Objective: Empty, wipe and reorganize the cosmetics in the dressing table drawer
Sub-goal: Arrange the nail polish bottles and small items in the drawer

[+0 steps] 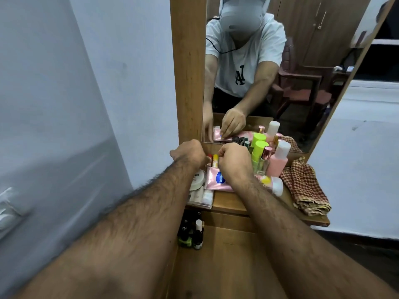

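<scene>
Most of the cosmetics stand or lie on the desk [228, 203] top in front of the mirror [280, 61], so the emptying looks well under way. A pink Vaseline tube [216, 179] lies near the back left corner, with a white jar [197, 180] just beside it at the left edge. Two green-capped bottles [258, 147] and a pink bottle [278, 161] stand upright along the back edge, and another pink tube [273, 183] lies in front of them. The checked cloth [306, 188] rests folded at the right edge, away from both hands, so by my reading the wiping is not in hand at this moment.

The left hand [190, 155] and right hand [234, 161] are both curled closed at the back left corner, close around a small yellow stick [215, 159] (which hand actually grips it I cannot tell). Below the desk's left front, dark small bottles [191, 234] sit in a lower compartment; the drawer itself I cannot make out. Wiping and putting back appear left to do.
</scene>
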Action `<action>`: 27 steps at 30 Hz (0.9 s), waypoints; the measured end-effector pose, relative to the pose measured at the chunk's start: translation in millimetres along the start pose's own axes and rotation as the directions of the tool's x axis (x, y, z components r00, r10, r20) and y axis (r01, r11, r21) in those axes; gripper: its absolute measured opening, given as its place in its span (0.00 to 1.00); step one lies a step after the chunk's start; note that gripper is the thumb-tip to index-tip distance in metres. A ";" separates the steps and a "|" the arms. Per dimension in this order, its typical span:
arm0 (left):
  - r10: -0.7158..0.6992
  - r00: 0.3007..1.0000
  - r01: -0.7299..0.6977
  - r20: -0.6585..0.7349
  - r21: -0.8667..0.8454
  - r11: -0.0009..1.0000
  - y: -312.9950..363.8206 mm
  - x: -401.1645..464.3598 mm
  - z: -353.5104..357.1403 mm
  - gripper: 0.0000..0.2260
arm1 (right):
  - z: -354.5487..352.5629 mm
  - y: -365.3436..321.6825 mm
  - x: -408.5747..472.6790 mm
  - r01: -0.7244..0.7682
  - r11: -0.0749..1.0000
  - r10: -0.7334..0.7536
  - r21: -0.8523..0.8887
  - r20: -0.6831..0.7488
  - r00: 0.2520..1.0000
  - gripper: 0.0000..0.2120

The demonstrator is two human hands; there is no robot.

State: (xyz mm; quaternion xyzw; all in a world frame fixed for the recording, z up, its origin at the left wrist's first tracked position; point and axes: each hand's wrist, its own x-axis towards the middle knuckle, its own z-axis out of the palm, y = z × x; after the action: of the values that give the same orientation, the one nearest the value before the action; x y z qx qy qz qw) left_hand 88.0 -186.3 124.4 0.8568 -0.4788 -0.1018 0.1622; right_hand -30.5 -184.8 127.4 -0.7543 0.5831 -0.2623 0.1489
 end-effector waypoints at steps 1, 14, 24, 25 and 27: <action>-0.012 1.000 0.012 0.019 -0.004 1.000 0.7 2.0 2.9 0.17 | 1.4 0.2 0.6 0.005 1.000 -0.005 -0.002 0.000 1.000 0.09; -0.095 0.970 0.161 0.225 -0.294 0.942 -0.1 9.8 9.1 0.13 | 10.6 2.4 -4.5 0.032 0.999 -0.032 0.000 -0.016 0.999 0.08; -0.081 0.967 0.187 0.240 -0.460 0.868 -3.9 8.2 8.4 0.13 | 10.3 1.3 -6.9 0.007 1.000 -0.006 0.008 -0.017 1.000 0.09; -0.070 0.964 0.194 0.258 -0.493 0.848 -5.5 9.2 8.6 0.14 | 10.8 1.7 -6.3 0.005 1.000 -0.005 0.008 -0.019 1.000 0.09; -0.038 0.964 0.183 0.263 -0.553 0.813 -8.4 9.9 7.4 0.15 | 10.2 1.6 -6.0 0.001 1.000 -0.001 0.003 -0.013 1.000 0.09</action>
State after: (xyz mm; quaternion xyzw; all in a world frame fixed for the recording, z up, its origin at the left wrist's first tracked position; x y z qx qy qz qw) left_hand 97.3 -192.0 114.2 0.7760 -0.3910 -0.3530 0.3469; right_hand -27.1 -180.4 116.9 -0.7526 0.5834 -0.2682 0.1459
